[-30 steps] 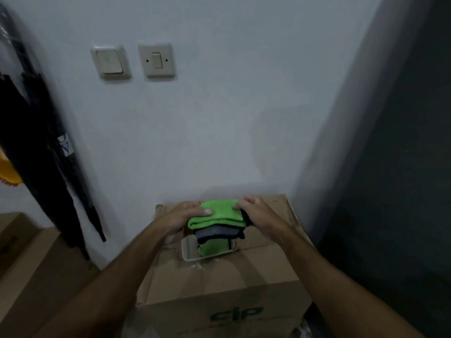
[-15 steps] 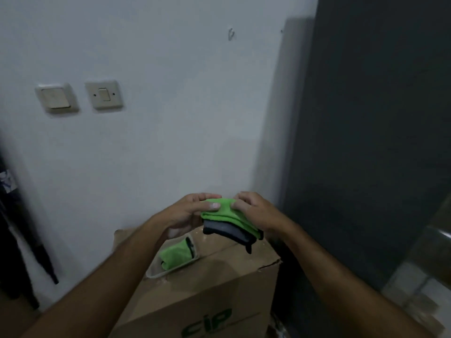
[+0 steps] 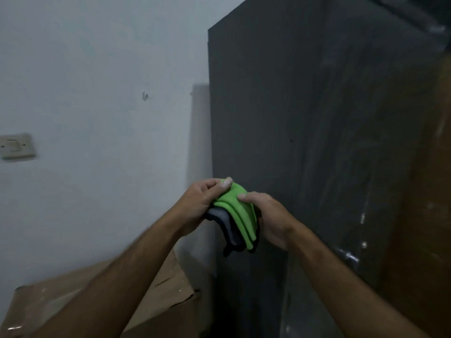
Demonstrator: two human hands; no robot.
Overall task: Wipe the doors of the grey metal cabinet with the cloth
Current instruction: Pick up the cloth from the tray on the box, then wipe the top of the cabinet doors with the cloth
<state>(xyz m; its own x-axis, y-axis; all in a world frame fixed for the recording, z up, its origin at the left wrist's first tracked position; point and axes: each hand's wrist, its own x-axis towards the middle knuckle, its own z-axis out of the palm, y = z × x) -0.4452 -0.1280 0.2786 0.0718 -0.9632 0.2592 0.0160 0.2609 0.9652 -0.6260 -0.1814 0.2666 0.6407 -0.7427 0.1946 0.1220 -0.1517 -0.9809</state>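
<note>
A folded green and dark grey cloth [image 3: 238, 215] hangs between both hands at mid-frame. My left hand [image 3: 200, 203] grips its upper left edge, thumb on top. My right hand [image 3: 271, 215] holds its right side, thumb pressed on the green layer. The tall grey metal cabinet [image 3: 305, 118] fills the right half of the view, its flat side just behind the cloth. The doors are not plainly visible from this angle; a small metal fitting [image 3: 351, 257] glints on the panel to the right of my right forearm.
A brown cardboard box [image 3: 168, 291] stands at the lower left, under my left forearm. A pale wall [image 3: 97, 69] with a light switch [image 3: 15, 146] is on the left. A brown surface [image 3: 424, 191] rises at the far right.
The view has swung right and upward, from the box to the cabinet. Both hands lifted the cloth off the box and carried it rightward; the tray with the other green cloth has left the view.
</note>
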